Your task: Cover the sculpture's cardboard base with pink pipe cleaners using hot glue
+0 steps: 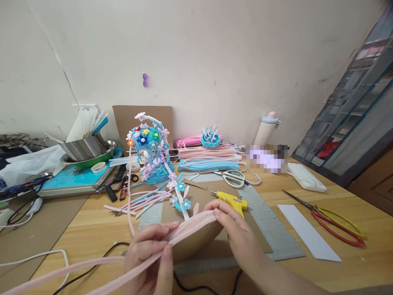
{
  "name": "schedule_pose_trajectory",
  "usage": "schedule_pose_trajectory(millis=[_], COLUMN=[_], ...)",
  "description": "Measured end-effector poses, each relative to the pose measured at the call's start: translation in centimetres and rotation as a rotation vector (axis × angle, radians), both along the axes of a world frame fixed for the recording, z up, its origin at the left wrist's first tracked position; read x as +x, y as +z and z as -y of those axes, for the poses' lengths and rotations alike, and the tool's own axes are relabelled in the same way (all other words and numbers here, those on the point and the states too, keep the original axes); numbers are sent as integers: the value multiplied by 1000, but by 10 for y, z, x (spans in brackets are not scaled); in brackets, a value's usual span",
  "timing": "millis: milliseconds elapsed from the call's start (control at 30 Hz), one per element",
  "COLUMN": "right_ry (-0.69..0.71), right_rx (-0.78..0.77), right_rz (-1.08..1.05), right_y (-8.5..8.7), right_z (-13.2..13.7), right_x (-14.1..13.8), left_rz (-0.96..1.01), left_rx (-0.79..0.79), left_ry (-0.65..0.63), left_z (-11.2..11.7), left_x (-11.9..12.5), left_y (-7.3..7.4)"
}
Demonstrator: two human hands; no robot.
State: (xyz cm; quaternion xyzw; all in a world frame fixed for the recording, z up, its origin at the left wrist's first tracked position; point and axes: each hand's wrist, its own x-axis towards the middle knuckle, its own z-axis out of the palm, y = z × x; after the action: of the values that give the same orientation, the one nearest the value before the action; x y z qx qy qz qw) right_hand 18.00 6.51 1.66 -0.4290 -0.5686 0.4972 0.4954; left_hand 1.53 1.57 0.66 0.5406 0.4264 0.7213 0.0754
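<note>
Pale pink chenille stems (193, 226) run along the curved upper edge of a brown cardboard piece (198, 242). My left hand (147, 256) pinches the stems and edge from the left, with long loose ends trailing off to the lower left. At the other end, my right hand (235, 227) grips the stems and cardboard between thumb and fingers. Just behind stands a white-wrapped branch (179, 196) with blue and pink fuzzy flowers. It arches up over a blue dome (144, 141) dotted with colourful flowers. Close to my right hand lies a yellow glue gun (230, 200), its grip partly hidden.
Red-and-yellow-handled scissors (334, 225) and a white strip (308, 233) lie right, beside a grey cutting mat (270, 221). Pink and blue stem bundles (208, 164) sit at the back, near white-handled scissors (235, 178). A metal bowl (82, 147) stands left; black cable (92, 266) crosses the front.
</note>
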Motion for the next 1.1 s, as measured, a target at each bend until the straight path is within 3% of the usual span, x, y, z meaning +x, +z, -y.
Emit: schedule_pose_trajectory(millis=[233, 433, 533, 1000, 1100], right_ry=[2, 1, 13, 120, 114], right_rx=[0, 5, 10, -63, 29], right_rz=[-13, -20, -28, 60, 79], right_y=[-1, -3, -5, 9, 5], right_z=[0, 0, 0, -4, -2], right_x=[0, 0, 1, 1, 7], left_rz=[-34, -305, -351, -339, -297], left_rx=[-74, 33, 32, 2, -17], left_ry=[-92, -186, -190, -188, -174], left_z=[2, 1, 0, 0, -1], left_x=[-10, -32, -35, -33, -34], left_y=[-1, 0, 2, 2, 1])
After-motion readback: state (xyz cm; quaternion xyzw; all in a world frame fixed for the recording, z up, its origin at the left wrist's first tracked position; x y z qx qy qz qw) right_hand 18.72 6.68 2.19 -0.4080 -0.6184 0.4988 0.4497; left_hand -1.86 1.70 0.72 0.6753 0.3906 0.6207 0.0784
